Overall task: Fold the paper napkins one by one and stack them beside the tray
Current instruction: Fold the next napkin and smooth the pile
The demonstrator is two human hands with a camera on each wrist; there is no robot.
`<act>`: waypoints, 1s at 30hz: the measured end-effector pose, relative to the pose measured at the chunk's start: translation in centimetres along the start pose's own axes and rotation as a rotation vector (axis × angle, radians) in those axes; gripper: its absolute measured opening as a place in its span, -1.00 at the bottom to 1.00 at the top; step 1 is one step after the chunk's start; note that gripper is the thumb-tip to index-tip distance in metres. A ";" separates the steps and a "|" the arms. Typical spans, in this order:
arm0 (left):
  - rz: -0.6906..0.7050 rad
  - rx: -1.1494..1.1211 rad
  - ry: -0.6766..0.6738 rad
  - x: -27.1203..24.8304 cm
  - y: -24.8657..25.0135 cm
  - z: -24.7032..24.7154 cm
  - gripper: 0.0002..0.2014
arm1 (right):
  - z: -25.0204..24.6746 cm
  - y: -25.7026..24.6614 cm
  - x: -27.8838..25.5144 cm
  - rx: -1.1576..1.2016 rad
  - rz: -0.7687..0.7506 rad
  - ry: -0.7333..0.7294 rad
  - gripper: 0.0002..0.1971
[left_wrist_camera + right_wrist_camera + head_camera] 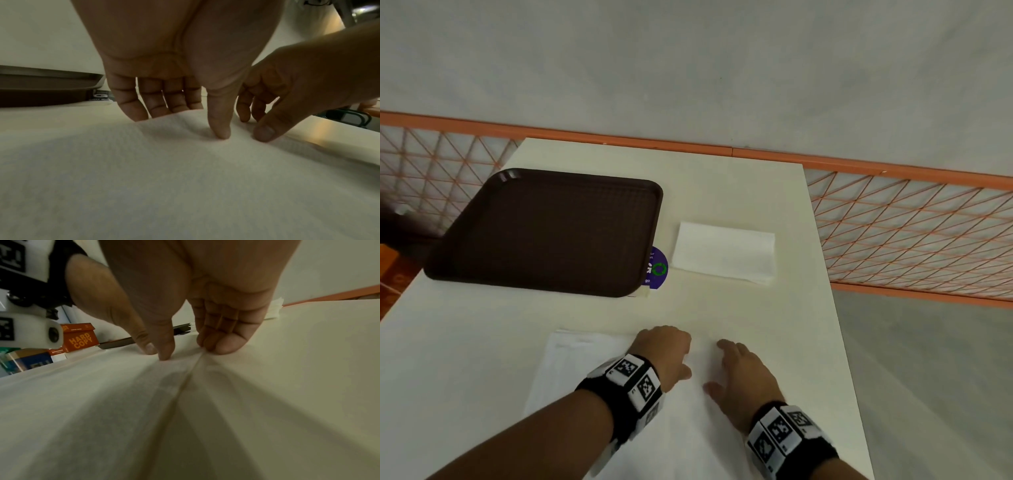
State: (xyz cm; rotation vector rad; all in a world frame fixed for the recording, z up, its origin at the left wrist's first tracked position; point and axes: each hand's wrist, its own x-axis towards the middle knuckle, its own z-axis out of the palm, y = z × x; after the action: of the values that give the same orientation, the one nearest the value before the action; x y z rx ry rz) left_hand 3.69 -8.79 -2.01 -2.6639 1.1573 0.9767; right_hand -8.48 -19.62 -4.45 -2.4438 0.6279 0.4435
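Note:
A white paper napkin [571, 370] [164, 178] [102, 402] lies spread on the near part of the table. My left hand [671, 349] [191, 123] is at its far edge, thumb pressing on top and fingertips tucked behind the slightly lifted edge. My right hand [736, 370] [191, 353] is just to the right, thumb on the napkin and curled fingers bunched at its edge, where the paper puckers. A folded napkin stack [724, 251] lies to the right of the dark brown tray [544, 233] [41, 84].
The white table [756, 308] ends close on the right and at the back. An orange mesh fence [911, 233] runs behind it. A purple round sticker [657, 269] peeks from under the tray's right side. Orange boxes [80, 339] stand off to the left.

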 end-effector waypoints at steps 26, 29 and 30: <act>-0.132 -1.235 0.260 -3.2 -4.9 1.4 -0.70 | -5.6 0.2 0.4 0.060 -0.254 0.103 -0.84; 0.006 -1.280 0.320 -4.3 -4.2 -1.3 -0.70 | -3.8 0.1 -0.5 -0.042 -0.305 0.106 -0.78; 0.064 -1.310 0.300 -4.5 -3.8 -2.0 -0.66 | -3.1 0.3 -0.8 -0.068 -0.319 0.089 -0.76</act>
State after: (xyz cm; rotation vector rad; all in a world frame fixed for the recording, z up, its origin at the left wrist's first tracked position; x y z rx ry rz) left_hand 5.02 -3.81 1.56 -3.8394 0.6953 1.8710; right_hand -8.78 -21.42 -1.76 -2.5788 0.2530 0.2310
